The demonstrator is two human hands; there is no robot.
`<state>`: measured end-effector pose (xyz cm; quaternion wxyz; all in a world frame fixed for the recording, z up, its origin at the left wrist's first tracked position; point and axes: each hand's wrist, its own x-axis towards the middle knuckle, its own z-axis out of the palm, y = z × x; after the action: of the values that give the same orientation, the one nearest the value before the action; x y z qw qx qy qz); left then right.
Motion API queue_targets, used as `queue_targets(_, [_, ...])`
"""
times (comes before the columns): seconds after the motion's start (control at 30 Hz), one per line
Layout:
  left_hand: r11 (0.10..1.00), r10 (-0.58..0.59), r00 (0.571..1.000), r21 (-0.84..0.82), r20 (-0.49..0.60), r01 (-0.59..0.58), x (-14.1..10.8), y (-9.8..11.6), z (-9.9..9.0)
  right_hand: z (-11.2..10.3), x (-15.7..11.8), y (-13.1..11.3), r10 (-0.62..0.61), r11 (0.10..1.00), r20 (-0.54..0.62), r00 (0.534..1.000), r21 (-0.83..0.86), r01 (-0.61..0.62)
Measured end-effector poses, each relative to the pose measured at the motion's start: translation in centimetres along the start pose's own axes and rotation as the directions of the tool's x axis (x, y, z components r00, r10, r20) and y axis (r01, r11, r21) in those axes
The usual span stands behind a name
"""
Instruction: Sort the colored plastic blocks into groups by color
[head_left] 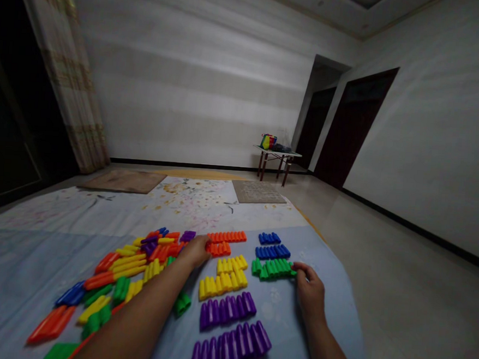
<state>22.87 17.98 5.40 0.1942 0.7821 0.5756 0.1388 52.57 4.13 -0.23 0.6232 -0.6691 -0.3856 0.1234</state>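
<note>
Bullet-shaped plastic pegs lie in colour rows on the cloth. My left hand (pixel 196 251) is closed at the left end of the shorter orange row (pixel 220 249), its fingertips on an orange peg and partly hidden. A longer orange row (pixel 228 236) lies just behind. My right hand (pixel 310 291) pinches a green peg at the right end of the green row (pixel 274 269). Beyond that row are two blue rows (pixel 272 252). Nearer to me lie yellow rows (pixel 224 283) and purple rows (pixel 231 346).
A mixed pile of pegs (pixel 129 265) spreads on the left, partly behind my left forearm. The floral cloth (pixel 197 204) carries a brown mat (pixel 126 181) and a grey mat (pixel 258 192) at its far edge. A small table (pixel 280 152) with a colourful bag (pixel 268 142) stands by the wall.
</note>
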Motion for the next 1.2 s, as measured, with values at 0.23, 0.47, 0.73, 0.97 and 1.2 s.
queue_targets(0.23, [0.996,0.024,0.99,-0.087,-0.14,-0.036,-2.7,0.4,-1.4,0.0,0.1,0.2,0.003,1.0,-0.006,1.0,0.005,-0.003])
queue_targets(0.47, [0.958,0.208,0.948,-0.145,-0.242,-0.247,-13.7,1.8,-2.3,0.0,0.1,0.5,-0.002,1.0,0.009,1.0,-0.015,0.003])
queue_targets(0.73, [0.979,0.072,0.949,-0.159,-0.306,-0.125,-18.6,-1.5,-2.6,-0.3,-0.2,0.1,-0.004,0.997,0.008,1.0,-0.079,0.005])
queue_targets(0.97, [0.999,0.012,0.884,-0.037,-0.468,-0.034,-19.0,-5.3,-2.5,-0.6,-0.1,0.9,0.009,0.996,0.012,1.0,-0.092,-0.008])
queue_targets(1.2, [0.989,-0.001,0.925,0.138,-0.379,0.057,-17.9,-3.9,-2.0,-0.6,-0.2,0.4,0.006,0.997,0.014,1.0,-0.082,-0.004])
